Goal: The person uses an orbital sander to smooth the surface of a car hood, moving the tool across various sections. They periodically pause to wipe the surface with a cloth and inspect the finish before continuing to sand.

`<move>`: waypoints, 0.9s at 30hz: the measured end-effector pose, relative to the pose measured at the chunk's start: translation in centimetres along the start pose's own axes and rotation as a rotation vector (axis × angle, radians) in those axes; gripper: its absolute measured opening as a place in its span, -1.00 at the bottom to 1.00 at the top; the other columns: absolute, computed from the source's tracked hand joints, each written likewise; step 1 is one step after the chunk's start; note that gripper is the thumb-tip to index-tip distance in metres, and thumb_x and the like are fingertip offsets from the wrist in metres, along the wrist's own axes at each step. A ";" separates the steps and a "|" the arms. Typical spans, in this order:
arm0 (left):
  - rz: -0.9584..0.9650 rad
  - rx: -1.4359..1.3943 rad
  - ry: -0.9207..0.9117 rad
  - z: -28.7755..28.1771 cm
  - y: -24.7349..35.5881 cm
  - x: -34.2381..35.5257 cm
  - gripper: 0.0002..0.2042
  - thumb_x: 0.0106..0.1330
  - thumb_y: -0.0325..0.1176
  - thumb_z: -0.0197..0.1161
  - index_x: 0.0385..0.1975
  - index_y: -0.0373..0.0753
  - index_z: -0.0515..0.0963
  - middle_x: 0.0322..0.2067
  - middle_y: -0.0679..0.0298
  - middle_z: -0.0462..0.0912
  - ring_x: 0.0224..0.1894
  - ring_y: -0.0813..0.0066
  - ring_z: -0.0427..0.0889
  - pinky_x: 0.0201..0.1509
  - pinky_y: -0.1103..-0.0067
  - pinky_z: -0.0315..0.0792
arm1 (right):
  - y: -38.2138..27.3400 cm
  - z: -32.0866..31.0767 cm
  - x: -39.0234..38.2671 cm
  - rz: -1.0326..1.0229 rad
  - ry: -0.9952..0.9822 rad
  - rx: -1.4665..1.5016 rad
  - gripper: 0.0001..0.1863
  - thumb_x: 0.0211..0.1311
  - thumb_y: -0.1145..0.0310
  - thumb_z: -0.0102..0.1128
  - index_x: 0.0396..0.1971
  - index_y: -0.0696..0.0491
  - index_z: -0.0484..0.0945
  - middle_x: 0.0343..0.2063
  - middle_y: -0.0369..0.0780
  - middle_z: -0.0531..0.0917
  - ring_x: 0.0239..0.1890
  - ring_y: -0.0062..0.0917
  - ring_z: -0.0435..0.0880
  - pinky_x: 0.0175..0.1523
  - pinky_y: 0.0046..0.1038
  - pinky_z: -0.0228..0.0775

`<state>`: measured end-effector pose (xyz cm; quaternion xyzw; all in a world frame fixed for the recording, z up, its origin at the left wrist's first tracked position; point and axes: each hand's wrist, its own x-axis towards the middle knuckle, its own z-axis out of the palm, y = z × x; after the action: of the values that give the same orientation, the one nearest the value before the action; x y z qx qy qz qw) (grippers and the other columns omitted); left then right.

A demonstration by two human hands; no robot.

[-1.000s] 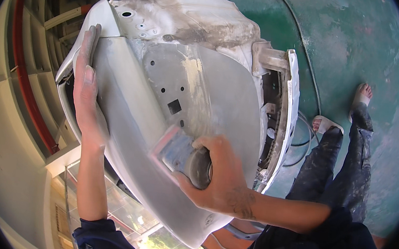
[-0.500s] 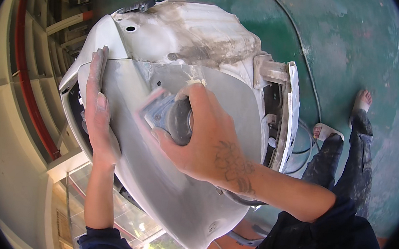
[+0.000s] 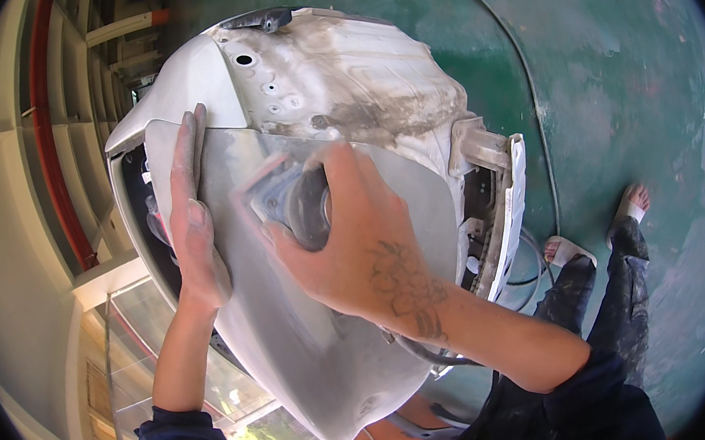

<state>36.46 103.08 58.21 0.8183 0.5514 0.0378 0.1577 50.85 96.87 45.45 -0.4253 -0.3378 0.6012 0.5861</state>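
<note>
A grey-white car body panel [image 3: 295, 356] with a dusty, sanded surface fills the middle of the view. My right hand [image 3: 359, 238] is wrapped over the dark rounded top of a power sander [image 3: 311, 207], whose blue-grey square-cornered pad lies against the panel's upper part. The pad's edges are smeared by motion. Along the panel's left edge, my left hand [image 3: 198, 221] rests with its fingers stretched out and pointing away from me, holding nothing. Dust whitens its fingers. A dark hose [image 3: 433, 355] shows below my right forearm.
Beyond the panel lies a dirt-stained white car body section [image 3: 359, 75]. On the right is a pale bracketed frame [image 3: 507, 219]. A long hose [image 3: 527, 75] crosses the green floor [image 3: 675, 91]. Beige shelving [image 3: 60, 138] with a red pipe [image 3: 48, 136] stands left.
The car panel appears slightly lower in view. My left hand has shifted a little right and toward me along the edge. The sander has moved slightly left, still under my right hand.
</note>
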 end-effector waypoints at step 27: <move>0.009 0.003 0.036 -0.1 1.2 0.1 -0.08 0.49 0.31 -0.26 0.58 -0.42 -0.04 0.57 -0.07 0.06 0.63 0.06 -0.04 0.66 0.24 -0.25 | -2.1 -0.1 4.2 0.102 -0.091 -0.106 -0.47 0.17 0.20 0.43 -0.06 0.19 0.35 -0.21 0.10 0.57 -0.15 0.10 0.66 -0.06 -0.04 0.53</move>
<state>37.54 102.80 58.64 0.8202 0.5505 0.0527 0.1464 52.08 101.20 46.84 -0.4446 -0.3732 0.6302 0.5157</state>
